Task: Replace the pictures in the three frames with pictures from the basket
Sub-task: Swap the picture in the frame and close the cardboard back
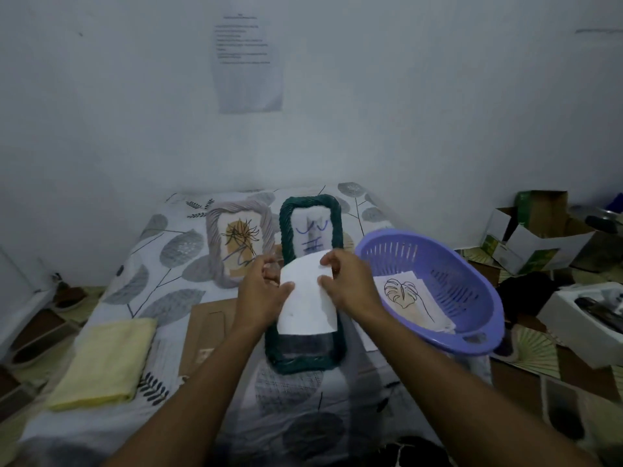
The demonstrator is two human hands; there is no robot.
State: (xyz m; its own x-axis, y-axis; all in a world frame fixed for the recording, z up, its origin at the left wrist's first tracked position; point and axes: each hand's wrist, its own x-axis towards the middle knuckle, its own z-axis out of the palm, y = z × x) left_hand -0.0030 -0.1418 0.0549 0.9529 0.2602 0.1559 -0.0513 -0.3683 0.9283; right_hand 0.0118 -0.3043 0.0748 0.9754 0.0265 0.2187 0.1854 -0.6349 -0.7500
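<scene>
While both hands pinch it, left hand [261,291] and right hand [350,284], paper [308,301] hovers over green frame [305,358]. Basket [472,328] right; two frames behind.

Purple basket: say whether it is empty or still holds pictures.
Not empty. The purple basket still holds pictures: a leaf line drawing lies on top of other sheets on its floor.

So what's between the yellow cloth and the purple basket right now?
In the head view, a brown backing board, then the green frame lying flat, with both hands (left hand, right hand) holding a white sheet over it.
</scene>
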